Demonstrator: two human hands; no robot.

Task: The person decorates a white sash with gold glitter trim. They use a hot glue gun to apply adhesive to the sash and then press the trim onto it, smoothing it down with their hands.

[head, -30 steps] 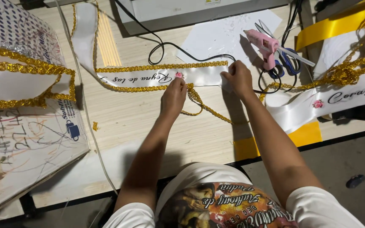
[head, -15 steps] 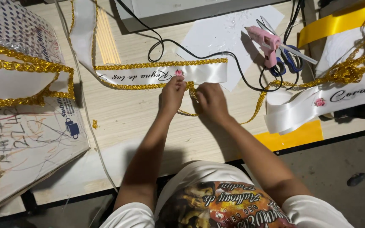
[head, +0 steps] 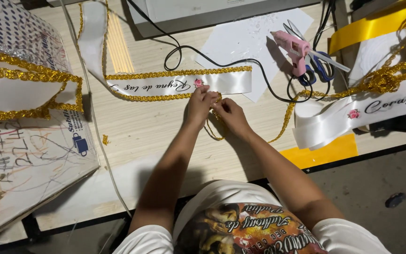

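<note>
A white satin sash [head: 222,83] with script lettering and a small pink rose lies across the wooden table [head: 137,131]. Gold sequin trim [head: 175,74] runs along its top edge and part of its lower edge. My left hand [head: 198,106] and my right hand [head: 229,113] meet at the sash's lower edge, both pinching the loose gold trim [head: 285,120] against it. The trim trails off to the right toward a heap of gold trim.
A pink glue gun [head: 294,47] and blue-handled scissors [head: 318,63] lie on white paper [head: 245,37] at the back right, its black cord [head: 203,59] looping over the table. Another white sash [head: 353,115], yellow ribbon [head: 367,28], a trimmed sash and scribbled cardboard [head: 29,150] at left.
My right hand has moved left from the sash's right end to meet my left hand at the lower edge. The left hand has shifted slightly up to the trim.
</note>
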